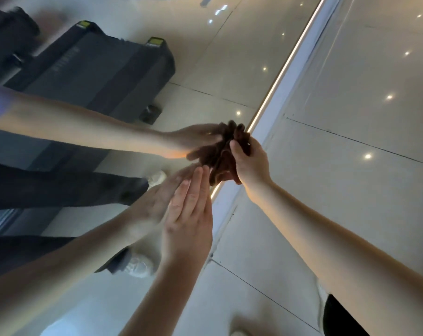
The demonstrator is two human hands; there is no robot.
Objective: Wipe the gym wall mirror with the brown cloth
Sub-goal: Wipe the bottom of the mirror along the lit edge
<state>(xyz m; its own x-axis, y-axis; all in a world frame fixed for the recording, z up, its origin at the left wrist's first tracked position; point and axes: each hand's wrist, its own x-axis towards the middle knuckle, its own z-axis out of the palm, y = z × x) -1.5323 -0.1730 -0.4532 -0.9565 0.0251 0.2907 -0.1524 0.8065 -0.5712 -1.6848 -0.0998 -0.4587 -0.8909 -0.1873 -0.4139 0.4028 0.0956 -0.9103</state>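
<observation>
The wall mirror (89,258) fills the left half of the head view, down to a lit strip at its base. My right hand (250,163) grips the bunched brown cloth (226,151) and holds it against the glass near the mirror's lower edge. My left hand (188,214) lies flat on the mirror just below the cloth, fingers straight and together. Both arms and the cloth show again as reflections in the glass.
A glowing light strip (282,73) and white ledge run diagonally where mirror meets the glossy tiled floor (351,117). Reflected in the mirror are a dark treadmill (91,71), dark trousers and white shoes. A dark trouser leg (339,318) shows at the bottom right.
</observation>
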